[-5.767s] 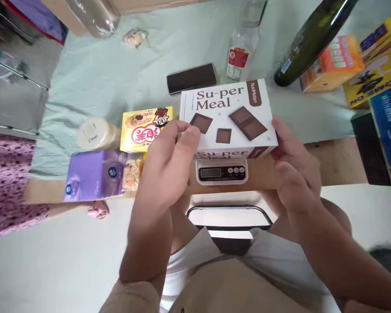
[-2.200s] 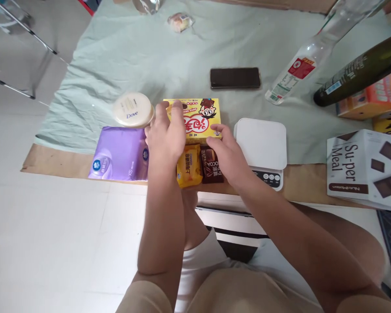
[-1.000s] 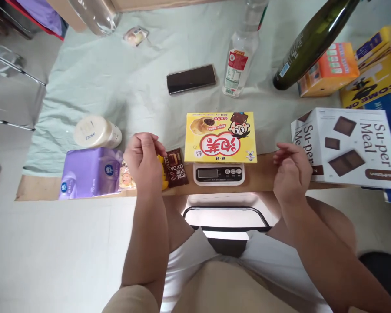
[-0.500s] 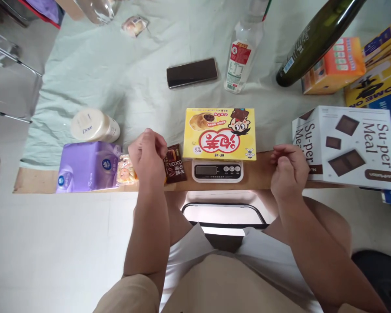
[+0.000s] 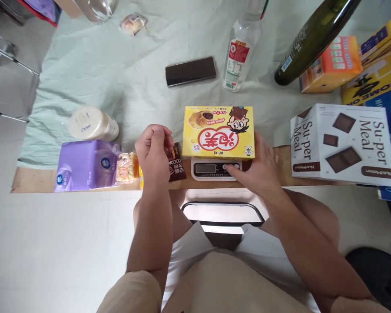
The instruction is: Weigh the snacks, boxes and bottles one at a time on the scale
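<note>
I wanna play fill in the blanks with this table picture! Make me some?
1. The yellow box sits on top of a digital ____.
2. The ____ hand has its thumb at the buttons.
3. The round jar says ____.
4. The big white box says Su-per ____.

Missing words: scale; right; Dove; Meal.

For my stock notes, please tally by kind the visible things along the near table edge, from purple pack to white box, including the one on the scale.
Soft packs: 4 (purple pack, clear packet, yellow packet partly hidden by the left hand, brown packet)
Boxes: 2 (yellow box, white box)
Scales: 1 (digital scale)
Total: 7
</note>
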`<act>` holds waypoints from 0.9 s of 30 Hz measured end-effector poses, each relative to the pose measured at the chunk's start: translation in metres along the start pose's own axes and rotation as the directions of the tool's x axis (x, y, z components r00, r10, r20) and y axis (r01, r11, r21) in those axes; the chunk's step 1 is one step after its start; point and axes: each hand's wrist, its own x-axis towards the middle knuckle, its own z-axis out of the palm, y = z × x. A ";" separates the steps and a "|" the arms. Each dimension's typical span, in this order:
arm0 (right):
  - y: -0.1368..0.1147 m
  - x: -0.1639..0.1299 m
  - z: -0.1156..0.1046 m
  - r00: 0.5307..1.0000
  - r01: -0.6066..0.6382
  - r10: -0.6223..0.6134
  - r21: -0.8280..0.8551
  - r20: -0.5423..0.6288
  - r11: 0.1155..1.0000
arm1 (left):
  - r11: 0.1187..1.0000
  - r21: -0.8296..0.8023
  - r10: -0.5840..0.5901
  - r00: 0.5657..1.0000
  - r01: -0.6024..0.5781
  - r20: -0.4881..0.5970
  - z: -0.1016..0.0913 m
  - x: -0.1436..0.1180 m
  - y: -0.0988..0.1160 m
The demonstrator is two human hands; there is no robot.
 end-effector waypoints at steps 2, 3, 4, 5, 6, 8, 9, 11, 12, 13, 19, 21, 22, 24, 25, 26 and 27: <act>-0.004 0.000 0.005 1.000 -0.026 0.026 -0.035 -0.009 0.999 | 1.000 0.005 0.000 1.000 0.000 0.007 -0.001 -0.001 0.001; -0.005 -0.001 0.007 1.000 -0.028 0.027 -0.043 -0.015 0.999 | 1.000 0.007 0.002 1.000 -0.002 0.007 -0.001 0.000 0.002; -0.005 -0.001 0.008 1.000 -0.021 0.020 -0.047 -0.020 0.999 | 1.000 0.008 0.004 1.000 -0.004 0.003 -0.003 0.000 0.002; -0.005 -0.001 0.010 1.000 -0.012 0.011 -0.050 -0.023 0.999 | 1.000 0.010 0.006 1.000 -0.006 -0.003 -0.004 0.001 0.002; -0.004 -0.001 0.010 1.000 -0.008 0.007 -0.054 -0.025 0.999 | 1.000 0.013 0.008 1.000 -0.007 -0.011 -0.006 0.002 0.003; -0.003 -0.001 0.010 1.000 -0.011 0.010 -0.057 -0.021 0.998 | 1.000 0.022 0.010 1.000 -0.009 -0.028 -0.010 0.004 0.004; -0.002 -0.001 0.009 1.000 -0.011 0.010 -0.053 -0.013 0.999 | 1.000 0.027 0.010 0.999 -0.009 -0.034 -0.011 0.005 0.004; 0.002 -0.001 0.004 1.000 0.007 -0.007 -0.016 0.013 1.000 | 0.999 0.035 0.007 0.999 -0.006 -0.037 -0.014 0.005 0.004; 0.005 -0.001 0.001 0.999 0.021 -0.022 0.019 0.028 1.000 | 0.999 0.038 0.002 1.000 0.000 -0.031 -0.015 0.005 0.004; 0.007 -0.001 -0.003 0.998 0.030 -0.033 0.063 0.044 0.998 | 0.999 0.043 -0.008 1.000 0.009 -0.018 -0.015 0.005 0.003; 0.020 -0.005 -0.015 0.994 0.077 -0.102 0.359 0.050 0.930 | 0.990 0.117 -0.097 0.982 0.078 0.160 -0.014 -0.007 0.002; 0.020 -0.006 -0.015 0.988 0.119 -0.148 0.405 0.039 0.907 | 0.988 0.135 -0.099 0.975 0.074 0.197 -0.013 -0.011 0.004; 0.019 -0.006 -0.014 0.985 0.138 -0.169 0.417 0.036 0.898 | 0.987 0.143 -0.100 0.972 0.070 0.212 -0.012 -0.012 0.005; 0.016 -0.006 -0.013 0.978 0.173 -0.205 0.433 0.027 0.885 | 0.984 0.166 -0.107 0.965 0.068 0.239 -0.011 -0.014 0.007; 0.015 -0.007 -0.013 0.975 0.189 -0.221 0.440 0.023 0.878 | 0.981 0.181 -0.113 0.962 0.069 0.249 -0.011 -0.015 0.007; 0.014 -0.007 -0.012 0.972 0.201 -0.234 0.446 0.019 0.872 | 0.978 0.195 -0.118 0.960 0.068 0.254 -0.011 -0.015 0.008; 0.013 -0.008 -0.011 0.970 0.206 -0.241 0.451 0.021 0.868 | 0.976 0.207 -0.119 0.960 0.066 0.254 -0.010 -0.016 0.008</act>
